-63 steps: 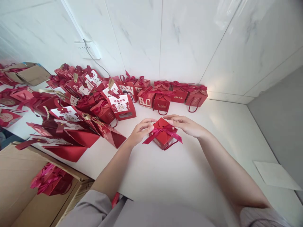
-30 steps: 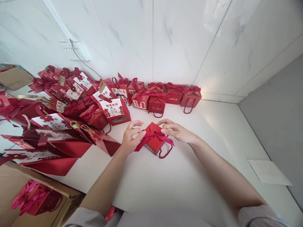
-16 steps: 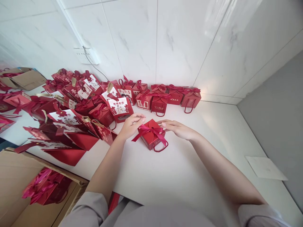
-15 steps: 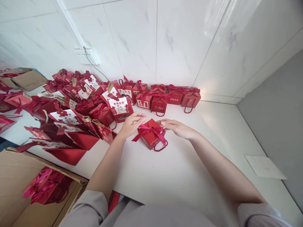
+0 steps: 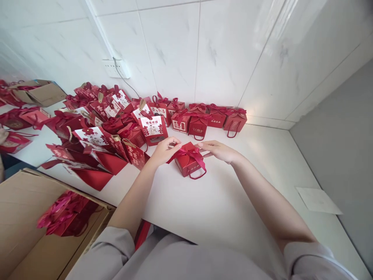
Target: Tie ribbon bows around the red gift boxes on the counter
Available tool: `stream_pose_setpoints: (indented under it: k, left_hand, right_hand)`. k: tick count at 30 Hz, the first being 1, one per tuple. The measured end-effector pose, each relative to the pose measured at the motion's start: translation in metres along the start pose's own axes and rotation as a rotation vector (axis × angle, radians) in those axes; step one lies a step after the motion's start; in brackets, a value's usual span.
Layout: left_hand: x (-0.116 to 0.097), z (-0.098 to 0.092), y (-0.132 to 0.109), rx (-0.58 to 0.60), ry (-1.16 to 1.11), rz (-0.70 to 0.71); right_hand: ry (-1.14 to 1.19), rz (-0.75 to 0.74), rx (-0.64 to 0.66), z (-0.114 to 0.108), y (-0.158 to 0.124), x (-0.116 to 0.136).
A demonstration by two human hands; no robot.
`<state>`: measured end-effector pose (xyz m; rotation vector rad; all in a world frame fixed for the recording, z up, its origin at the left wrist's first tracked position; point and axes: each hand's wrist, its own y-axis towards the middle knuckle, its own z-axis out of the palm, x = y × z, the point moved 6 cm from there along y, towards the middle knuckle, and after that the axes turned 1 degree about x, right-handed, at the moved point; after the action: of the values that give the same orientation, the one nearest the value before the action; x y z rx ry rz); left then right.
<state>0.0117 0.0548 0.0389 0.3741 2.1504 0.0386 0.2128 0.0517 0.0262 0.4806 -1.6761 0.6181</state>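
Note:
A small red gift box [image 5: 186, 165] stands on the white table in front of me, tied with a magenta ribbon [image 5: 189, 152] and fitted with a dark red cord handle [image 5: 198, 175] drooping at its near side. At the box's left, my left hand [image 5: 165, 151] has curled fingers, thumb and forefinger closed at the ribbon's left side. My right hand [image 5: 218, 151] is at the box's upper right corner, fingers stretched out and slightly apart by the ribbon. Exact fingertip contact is hard to make out.
Finished-looking red boxes [image 5: 215, 116] line the wall. Many red gift bags [image 5: 96, 140] crowd the left. An open cardboard carton [image 5: 20, 194] at lower left holds ribboned boxes. A white sheet [image 5: 319, 200] lies right. Another person's hand [image 5: 2, 135] shows at the left edge.
My view has shifted slightly left. My left fingers have come onto the ribbon's left side, and the box has turned a little. Another person's hand has appeared at the left edge.

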Motion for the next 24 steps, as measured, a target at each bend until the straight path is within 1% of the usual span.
stream_pose_setpoints:
  k: [2, 5, 6, 7, 9, 11, 12, 14, 16, 18, 20, 22, 24]
  left_hand:
    - [0.002, -0.003, -0.009, -0.084, -0.016, -0.033]
    - [0.007, -0.011, -0.031, -0.293, 0.052, -0.139]
    - [0.01, -0.012, -0.041, -0.339, 0.085, -0.185]
    - [0.012, -0.012, -0.05, -0.355, 0.108, -0.235]
    - [0.018, -0.01, -0.069, -0.327, 0.116, -0.322]
    - [0.019, -0.013, -0.086, -0.308, 0.107, -0.353]
    - [0.018, -0.016, -0.093, -0.313, 0.109, -0.354]
    - [0.014, -0.024, -0.103, -0.323, 0.143, -0.366]
    - [0.009, -0.026, -0.11, -0.279, 0.222, -0.389]
    - [0.001, -0.021, -0.113, -0.202, 0.334, -0.375]
    - [-0.009, -0.012, -0.117, -0.133, 0.424, -0.321]
    - [-0.019, -0.007, -0.126, -0.104, 0.455, -0.282]
    - [-0.027, -0.009, -0.139, -0.089, 0.438, -0.275]
  right_hand:
    - [0.033, 0.025, -0.062, -0.001, -0.005, -0.003]
    - [0.074, 0.09, -0.136, 0.003, -0.01, -0.014]
    - [0.082, 0.106, -0.141, 0.007, -0.012, -0.019]
    - [0.091, 0.117, -0.13, 0.013, -0.013, -0.023]
    - [0.136, 0.139, -0.042, 0.028, -0.018, -0.029]
    - [0.181, 0.188, 0.078, 0.044, -0.026, -0.034]
    - [0.174, 0.203, 0.096, 0.047, -0.029, -0.035]
    - [0.109, 0.198, 0.063, 0.046, -0.033, -0.038]
    - [0.046, 0.168, 0.035, 0.043, -0.032, -0.043]
    - [0.043, 0.171, 0.083, 0.047, -0.029, -0.054]
    - [0.054, 0.189, 0.149, 0.055, -0.025, -0.068]
    - [0.043, 0.184, 0.189, 0.062, -0.023, -0.08]
    - [0.033, 0.165, 0.204, 0.065, -0.023, -0.09]
